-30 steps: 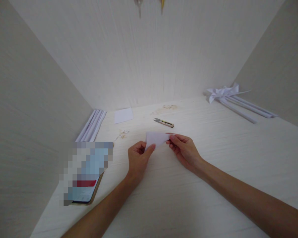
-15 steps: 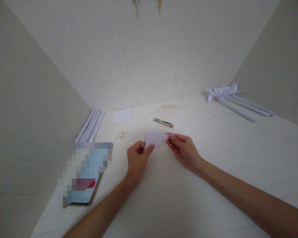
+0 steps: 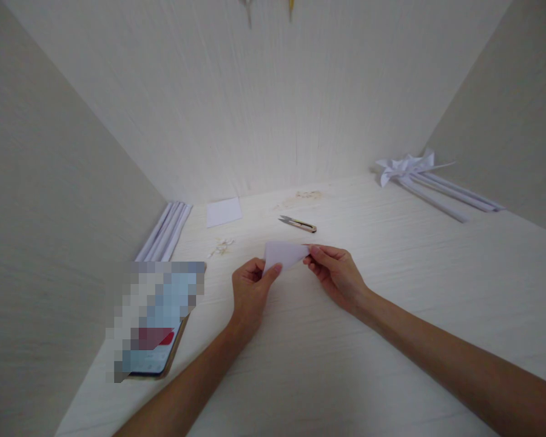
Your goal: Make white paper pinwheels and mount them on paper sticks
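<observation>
A folded piece of white paper (image 3: 282, 255), roughly triangular, is held between both hands above the table. My left hand (image 3: 253, 282) pinches its wide left end, with the thumb lying over the lower edge. At the narrow right tip, my right hand (image 3: 330, 267) grips the paper between thumb and fingers. Just beyond the paper lie small thread snips (image 3: 297, 224), blades pointing left. A flat white paper sheet (image 3: 224, 212) rests farther back on the left.
Rolled paper sticks (image 3: 166, 230) lie along the left wall, with a phone (image 3: 173, 328) nearer me. Paper pinwheels (image 3: 404, 167) with paper sticks (image 3: 455, 191) sit at the back right. Small scattered bits (image 3: 221, 247) lie left of the snips. Walls enclose the table on three sides.
Both hands keep their hold on the folded paper, almost still. The view has shifted very slightly; nothing else has visibly moved.
</observation>
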`<action>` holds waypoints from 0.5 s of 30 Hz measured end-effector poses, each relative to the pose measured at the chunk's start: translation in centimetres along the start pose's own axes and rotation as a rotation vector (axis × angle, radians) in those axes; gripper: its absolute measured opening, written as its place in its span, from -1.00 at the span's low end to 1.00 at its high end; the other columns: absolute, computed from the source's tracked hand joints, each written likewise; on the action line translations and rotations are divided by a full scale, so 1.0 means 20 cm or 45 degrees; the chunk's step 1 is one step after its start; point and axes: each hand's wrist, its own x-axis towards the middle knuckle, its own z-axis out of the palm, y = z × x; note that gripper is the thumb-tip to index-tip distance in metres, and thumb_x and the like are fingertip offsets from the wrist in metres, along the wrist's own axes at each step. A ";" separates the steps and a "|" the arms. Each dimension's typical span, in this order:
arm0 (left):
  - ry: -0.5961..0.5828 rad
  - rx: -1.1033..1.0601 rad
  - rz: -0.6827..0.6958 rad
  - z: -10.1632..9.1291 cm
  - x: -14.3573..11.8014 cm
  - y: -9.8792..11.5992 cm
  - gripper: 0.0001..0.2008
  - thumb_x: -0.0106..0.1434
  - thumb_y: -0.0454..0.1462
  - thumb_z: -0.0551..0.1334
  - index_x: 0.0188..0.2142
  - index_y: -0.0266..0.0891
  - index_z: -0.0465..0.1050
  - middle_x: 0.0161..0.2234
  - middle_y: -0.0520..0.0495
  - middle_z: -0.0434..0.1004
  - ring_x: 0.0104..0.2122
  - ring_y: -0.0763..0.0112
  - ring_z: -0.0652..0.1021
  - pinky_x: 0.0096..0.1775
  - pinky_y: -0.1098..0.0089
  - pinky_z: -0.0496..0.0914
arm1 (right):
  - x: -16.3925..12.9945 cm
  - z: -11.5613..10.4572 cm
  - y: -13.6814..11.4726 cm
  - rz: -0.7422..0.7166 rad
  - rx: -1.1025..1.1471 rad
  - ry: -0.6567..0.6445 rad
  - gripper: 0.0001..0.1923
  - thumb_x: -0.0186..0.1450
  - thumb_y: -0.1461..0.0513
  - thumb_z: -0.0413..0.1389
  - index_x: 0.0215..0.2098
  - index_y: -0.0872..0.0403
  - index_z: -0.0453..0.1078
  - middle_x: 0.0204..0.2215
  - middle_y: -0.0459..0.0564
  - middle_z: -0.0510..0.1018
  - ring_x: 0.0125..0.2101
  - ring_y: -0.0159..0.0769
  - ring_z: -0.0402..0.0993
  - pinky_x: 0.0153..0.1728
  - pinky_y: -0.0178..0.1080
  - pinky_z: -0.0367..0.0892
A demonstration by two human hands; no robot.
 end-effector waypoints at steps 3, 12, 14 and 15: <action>-0.008 0.013 0.008 0.00 0.00 -0.01 -0.78 -0.15 -0.27 0.29 -0.71 -0.28 0.26 -0.68 0.12 0.27 -0.60 0.58 0.27 -0.50 0.50 0.19 | 0.00 0.00 0.00 0.001 -0.004 -0.010 -0.83 -0.18 0.22 0.28 -0.58 0.13 0.49 -0.67 -0.09 0.49 -0.63 -0.54 0.35 -0.58 -0.45 0.29; 0.011 0.062 0.096 0.00 -0.01 0.02 -0.77 -0.14 -0.30 0.28 -0.74 -0.27 0.23 -0.70 0.12 0.25 -0.60 0.58 0.26 -0.50 0.50 0.18 | 0.00 0.01 0.00 0.020 -0.001 -0.032 -0.79 -0.17 0.21 0.28 -0.53 0.13 0.50 -0.65 -0.09 0.51 -0.61 -0.54 0.37 -0.56 -0.47 0.30; 0.015 0.081 0.105 0.00 -0.01 0.02 -0.77 -0.13 -0.30 0.28 -0.74 -0.27 0.23 -0.70 0.12 0.25 -0.61 0.57 0.26 -0.50 0.50 0.18 | 0.00 0.01 0.00 0.022 0.003 -0.034 -0.79 -0.17 0.21 0.28 -0.53 0.13 0.50 -0.65 -0.09 0.51 -0.61 -0.54 0.37 -0.56 -0.47 0.30; 0.017 0.094 0.109 0.00 -0.01 0.02 -0.77 -0.13 -0.29 0.28 -0.74 -0.27 0.23 -0.70 0.11 0.25 -0.61 0.57 0.26 -0.50 0.50 0.18 | 0.00 0.00 0.00 0.024 0.003 -0.036 -0.79 -0.17 0.21 0.28 -0.53 0.13 0.50 -0.64 -0.09 0.51 -0.61 -0.54 0.38 -0.55 -0.47 0.30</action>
